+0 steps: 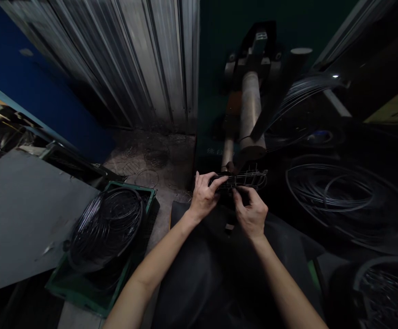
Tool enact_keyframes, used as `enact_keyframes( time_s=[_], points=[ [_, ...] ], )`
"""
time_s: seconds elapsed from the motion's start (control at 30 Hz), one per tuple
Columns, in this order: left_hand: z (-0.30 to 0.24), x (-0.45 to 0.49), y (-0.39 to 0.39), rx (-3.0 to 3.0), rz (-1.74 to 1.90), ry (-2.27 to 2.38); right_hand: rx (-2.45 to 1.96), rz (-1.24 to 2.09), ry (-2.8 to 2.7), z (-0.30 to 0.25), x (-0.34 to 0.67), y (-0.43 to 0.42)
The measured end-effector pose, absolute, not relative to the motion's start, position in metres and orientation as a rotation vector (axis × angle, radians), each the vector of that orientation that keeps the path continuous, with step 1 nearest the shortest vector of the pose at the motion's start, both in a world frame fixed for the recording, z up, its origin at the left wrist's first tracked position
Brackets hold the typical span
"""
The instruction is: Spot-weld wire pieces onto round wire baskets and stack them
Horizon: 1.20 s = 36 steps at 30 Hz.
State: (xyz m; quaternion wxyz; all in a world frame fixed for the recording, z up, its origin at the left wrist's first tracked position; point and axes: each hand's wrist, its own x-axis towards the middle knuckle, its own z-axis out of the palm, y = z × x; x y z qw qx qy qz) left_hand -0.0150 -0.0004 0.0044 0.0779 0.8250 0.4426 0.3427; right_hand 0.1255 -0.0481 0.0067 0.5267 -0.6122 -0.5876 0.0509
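Note:
A small wire frame (pixel 245 179) of thin metal rods is held level in front of me, just above my dark-clothed lap. My left hand (pixel 204 196) grips its left end with the fingers curled over the top. My right hand (pixel 251 211) pinches the frame's lower edge near the middle with thumb and forefinger. Behind the frame stands a machine with a grey metal roller (pixel 250 114).
A green crate (pixel 82 292) of coiled black wire rings (pixel 106 226) sits at the lower left beside a grey board (pixel 17 214). More wire coils (pixel 342 194) lie at the right. Corrugated metal sheeting (pixel 144 55) stands behind, over a littered floor (pixel 154 157).

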Motion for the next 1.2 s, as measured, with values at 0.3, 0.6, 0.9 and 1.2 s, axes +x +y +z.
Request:
enact_keyframes(
  time_s=[0.3, 0.6, 0.9, 1.2],
  points=[
    [-0.002, -0.013, 0.008, 2.469, 1.038, 1.306, -1.471, 0.093, -1.42, 0.003, 0.127, -0.042],
    [-0.005, -0.015, 0.01, 2.575, 1.043, 1.356, -1.47, 0.106, -1.442, 0.001, 0.128, -0.043],
    [-0.005, -0.016, 0.013, 2.581, 1.123, 1.27, -1.474, 0.161, -1.402, 0.005, 0.121, -0.042],
    [-0.042, -0.039, 0.027, 2.281, 1.39, 1.227, -2.224, -0.101, -0.987, 0.002, 0.263, -0.197]
  ],
)
